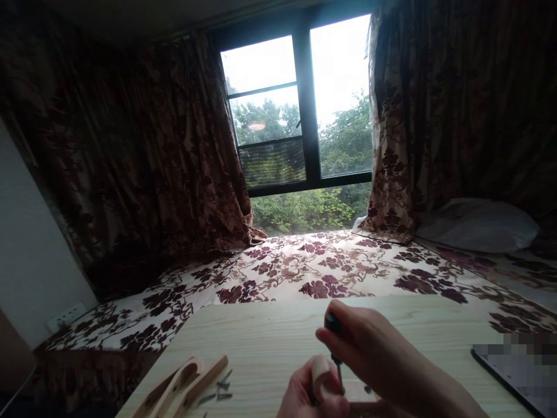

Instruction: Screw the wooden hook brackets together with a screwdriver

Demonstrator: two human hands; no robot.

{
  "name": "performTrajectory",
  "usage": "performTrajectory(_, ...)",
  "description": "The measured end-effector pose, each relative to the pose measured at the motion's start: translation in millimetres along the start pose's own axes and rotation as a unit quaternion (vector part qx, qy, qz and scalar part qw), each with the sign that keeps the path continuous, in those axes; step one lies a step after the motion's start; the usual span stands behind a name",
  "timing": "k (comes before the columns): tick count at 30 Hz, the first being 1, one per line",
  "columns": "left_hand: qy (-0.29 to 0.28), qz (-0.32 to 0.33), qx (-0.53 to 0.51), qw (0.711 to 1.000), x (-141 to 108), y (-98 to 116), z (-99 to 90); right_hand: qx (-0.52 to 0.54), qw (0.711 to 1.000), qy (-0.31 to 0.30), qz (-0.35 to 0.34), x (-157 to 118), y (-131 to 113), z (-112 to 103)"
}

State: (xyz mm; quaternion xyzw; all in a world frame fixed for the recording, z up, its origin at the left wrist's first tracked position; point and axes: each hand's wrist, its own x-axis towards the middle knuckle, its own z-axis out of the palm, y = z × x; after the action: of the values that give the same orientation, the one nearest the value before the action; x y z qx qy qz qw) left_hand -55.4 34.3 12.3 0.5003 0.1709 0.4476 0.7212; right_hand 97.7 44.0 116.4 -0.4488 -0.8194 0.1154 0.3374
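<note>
Currently, the right hand (363, 337) was closed around the dark handle of a slim screwdriver (333, 324), with its metal shaft directed downward below the grip. The left hand (302, 386), just below and to the left of that grip, was clamped on a pale wooden piece with a rounded end (321, 371); the piece sat between the fingers, beside the shaft. A flat pale wooden section (362, 392) bearing a dark spot extended to the right of the left-hand grip; its connection to the rounded end was hidden. The shaft tip was located at the left fingers, and its exact seat could not be determined. Both hands were positioned over a light wood-grain board (256, 337). Well to the left of the grips lay slender pale wooden parts (200, 385), and several small dark screws (224, 397) were scattered between these parts and the left hand. A flat dark-edged panel (516, 380), partly pixelated, lay to the right of the grips. Beyond them, a floral-patterned cloth (324, 261) extended toward a dark-framed window (307, 116).
</note>
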Motion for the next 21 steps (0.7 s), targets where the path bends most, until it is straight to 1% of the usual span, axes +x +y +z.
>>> performTrajectory(2,0.003,-0.004,0.005,1.000,0,1,0.9,-0.018,1.000,0.009,0.002,0,1,-1)
performTrajectory(4,0.009,0.002,0.007,1.000,0,1,1.2,-0.005,1.000,0.001,-0.014,-1,0,-6)
performTrajectory(7,0.018,0.019,0.027,0.999,1,-1,-0.1,0.043,0.998,-0.030,-0.046,-5,-3,-14)
performTrajectory(10,0.023,0.019,0.051,0.998,1,0,-1.8,0.053,0.996,-0.056,-0.036,-6,-2,-14)
performTrajectory(12,0.026,0.013,0.057,0.998,1,2,-1.9,0.028,0.998,-0.045,-0.023,-5,0,-10)
performTrajectory(15,0.024,0.000,0.060,0.998,0,5,-0.6,-0.035,0.999,0.009,-0.007,-2,4,-3)
performTrajectory(17,0.019,-0.007,0.059,0.998,-1,7,0.6,-0.061,0.998,0.025,-0.005,-2,4,-3)
performTrajectory(19,0.016,-0.012,0.056,0.998,-1,8,1.4,-0.053,0.998,0.010,-0.008,-2,2,-7)
performTrajectory(21,0.018,-0.010,0.060,0.998,-1,8,1.3,-0.023,0.999,-0.017,-0.016,-4,-1,-12)
